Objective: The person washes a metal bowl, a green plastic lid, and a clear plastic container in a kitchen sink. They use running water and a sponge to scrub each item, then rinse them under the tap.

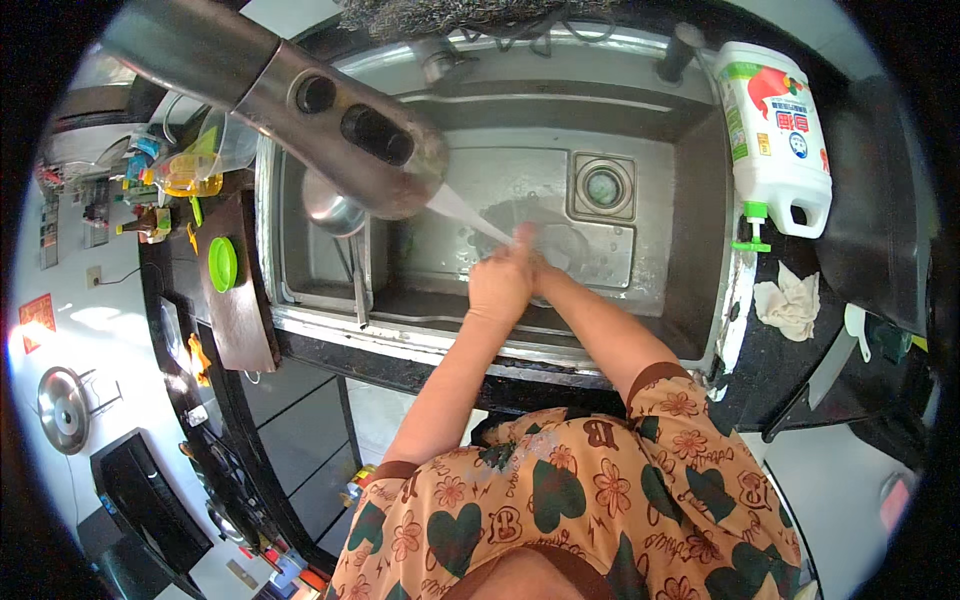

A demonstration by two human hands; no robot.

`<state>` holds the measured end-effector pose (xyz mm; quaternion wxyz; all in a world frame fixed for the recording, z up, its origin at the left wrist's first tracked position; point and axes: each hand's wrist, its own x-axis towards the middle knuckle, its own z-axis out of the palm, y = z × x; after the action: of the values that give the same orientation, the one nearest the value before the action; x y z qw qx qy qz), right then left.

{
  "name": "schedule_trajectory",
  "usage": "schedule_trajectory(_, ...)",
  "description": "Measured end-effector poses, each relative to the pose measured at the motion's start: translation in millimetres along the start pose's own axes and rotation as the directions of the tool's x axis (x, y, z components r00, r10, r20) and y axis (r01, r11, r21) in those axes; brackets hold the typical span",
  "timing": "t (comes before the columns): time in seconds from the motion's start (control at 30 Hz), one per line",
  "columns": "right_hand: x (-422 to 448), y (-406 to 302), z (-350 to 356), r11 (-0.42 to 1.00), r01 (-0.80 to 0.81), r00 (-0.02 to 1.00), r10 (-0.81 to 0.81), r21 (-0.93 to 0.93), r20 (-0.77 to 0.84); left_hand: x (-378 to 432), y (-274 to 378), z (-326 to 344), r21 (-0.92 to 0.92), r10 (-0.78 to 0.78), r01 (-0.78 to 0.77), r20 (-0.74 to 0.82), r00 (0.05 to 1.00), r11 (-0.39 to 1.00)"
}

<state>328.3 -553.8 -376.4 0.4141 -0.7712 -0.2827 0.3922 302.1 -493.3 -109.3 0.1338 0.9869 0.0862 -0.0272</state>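
Water streams from a metal pull-out faucet head (375, 139) onto my hands over a stainless steel sink (495, 172). My left hand (499, 281) is on the left, pressed against my right hand (536, 262), which it partly covers. Some fingers are blurred by the water, and whether anything small lies between the hands cannot be told. Below and behind them, a round, clear-looking shape (566, 247) shows faintly on the sink floor. The drain (604, 187) lies to the upper right of my hands.
A metal ladle or pot (330, 206) sits at the sink's left. A green lid (223, 265) lies on a board (240, 322) on the left counter. On the right are a white pump jug (776, 142), a crumpled cloth (787, 304) and a cleaver (832, 367).
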Motion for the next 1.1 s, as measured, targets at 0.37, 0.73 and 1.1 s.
schedule_trajectory(0.37,-132,-232,-191,0.948,0.174,0.907,-0.260,-0.268,-0.331,-4,-43,-27,-0.046,-0.162,0.161,-0.032,0.986,0.986)
schedule_trajectory(0.73,-102,-167,-183,0.999,0.043,0.864,-0.022,0.030,-0.503,1,-59,-19,-0.010,-0.351,0.351,0.014,0.936,0.936)
schedule_trajectory(1.1,-142,-163,-175,0.984,0.030,0.820,0.077,0.176,-0.567,-10,-16,13,-0.082,-0.083,0.112,0.300,0.950,0.990)
